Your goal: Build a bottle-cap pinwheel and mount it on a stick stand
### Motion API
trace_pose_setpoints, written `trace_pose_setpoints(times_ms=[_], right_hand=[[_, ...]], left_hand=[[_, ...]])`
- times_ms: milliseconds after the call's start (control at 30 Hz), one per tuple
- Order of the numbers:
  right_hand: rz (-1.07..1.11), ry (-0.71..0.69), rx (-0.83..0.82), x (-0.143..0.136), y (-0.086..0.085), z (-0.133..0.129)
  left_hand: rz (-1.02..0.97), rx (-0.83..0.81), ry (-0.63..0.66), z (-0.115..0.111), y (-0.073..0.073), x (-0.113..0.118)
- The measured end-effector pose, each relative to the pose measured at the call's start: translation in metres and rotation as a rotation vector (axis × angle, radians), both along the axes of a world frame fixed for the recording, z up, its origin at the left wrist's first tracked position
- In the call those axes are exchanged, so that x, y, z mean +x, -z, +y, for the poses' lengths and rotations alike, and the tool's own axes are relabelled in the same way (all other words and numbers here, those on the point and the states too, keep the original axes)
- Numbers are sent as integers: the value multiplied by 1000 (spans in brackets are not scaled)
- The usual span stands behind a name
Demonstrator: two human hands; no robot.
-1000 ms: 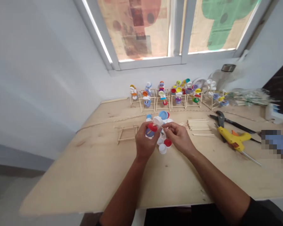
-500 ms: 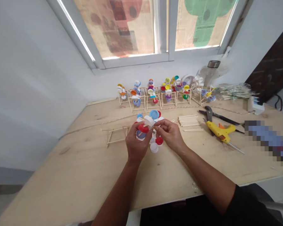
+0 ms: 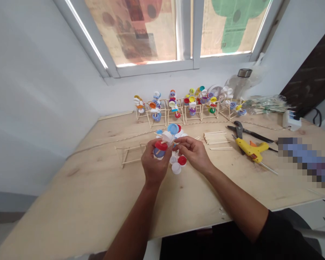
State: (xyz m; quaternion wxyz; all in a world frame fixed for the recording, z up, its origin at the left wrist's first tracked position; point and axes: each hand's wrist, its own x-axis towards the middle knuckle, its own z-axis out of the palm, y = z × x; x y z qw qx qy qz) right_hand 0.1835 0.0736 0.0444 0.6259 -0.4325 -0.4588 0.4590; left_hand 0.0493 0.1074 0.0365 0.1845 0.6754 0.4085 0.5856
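My left hand [image 3: 155, 164] is closed round a small wheel of plastic bottle caps and sticks, with a red cap [image 3: 161, 145] and a white cap [image 3: 168, 137] facing up. At the wheel's right side, the thumb and fingertips of my right hand [image 3: 193, 153] are pinched together; what lies between them is too small to make out. Behind and below the hands lie more loose-looking caps, among them a light blue cap [image 3: 173, 128], a red cap [image 3: 182, 160] and a clear white cap [image 3: 176, 168]. A stick frame [image 3: 127, 156] stands left of my left hand, partly hidden by it.
Several finished-looking cap wheels on stick frames [image 3: 176, 110] line the wall. Cut sticks [image 3: 215, 138], pliers [image 3: 238, 129] and a yellow glue gun [image 3: 251, 148] lie to the right. Farther back are a bagged stick bundle [image 3: 271, 104], a white power adapter [image 3: 291, 121] and a bottle [image 3: 242, 83].
My left hand and the cap wheel have shifted slightly left and up, and the wheel has tilted a little. My right hand stays pinched at nearly the same place.
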Motion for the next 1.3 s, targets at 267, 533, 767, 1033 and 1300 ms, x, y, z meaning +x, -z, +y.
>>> trace_pose_setpoints(times_ms=[267,533,767,1033,1300], right_hand=[[-51,18,5,0,-4,-3],[-43,17,-27,8,-9,-2],[-52,93,7,9,-9,0],[-154,57,33,10,-5,-2],[-310,58,70,15,-1,-3]], left_hand=[[41,17,16,-1,1,0],[72,-25,168,-1,-7,-2],[-36,-57,320,1,-4,-7],[-476,-216,257,12,1,-2],[-479,-229,166,11,2,2]])
